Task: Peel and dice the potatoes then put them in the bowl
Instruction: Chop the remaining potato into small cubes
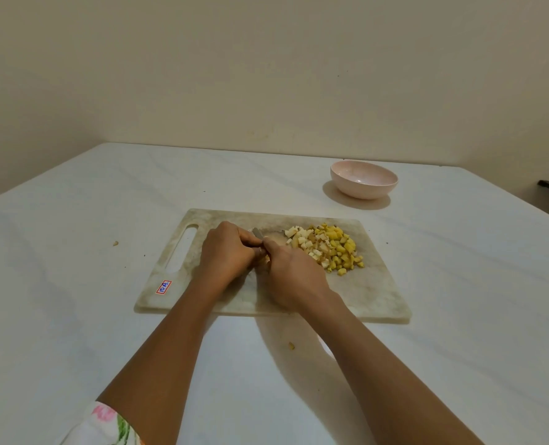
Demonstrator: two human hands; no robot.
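**Count.** One white table point(74, 220), one cutting board point(363, 290), one pink bowl point(363, 189), one knife point(257, 232), one heap of diced potato point(334, 248), two hands, two stray scraps point(115, 243) on the tabletop. The second scrap lies below the board's near edge at lower centre. One red-bordered sticker point(163, 287) sits on the board's lower-left corner.

**Hands.** Both meet at the board's centre, touching. The left hand point(226, 252) has its fingers curled down over a potato piece point(265, 259), of which only a sliver shows between the hands. The right hand point(291, 274) is curled round the knife. The handle is hidden and only a short length of blade shows, at the top of the gap between the hands.

**Task item.** The diced potato lies on the right-centre of the board, just right of the right hand: paler cubes nearer the hands, yellower ones farther right. The bowl stands upper right of the board, well apart from it, with its inside showing bare pink.

**Edges and room.** The board's slot handle is at its left end. Bare board surrounds the heap on its right and lower sides. Tabletop runs wide to the frame's left and lower right, and the table's far edge meets the wall point(266, 75). A floral sleeve point(106, 419) shows at lower left.
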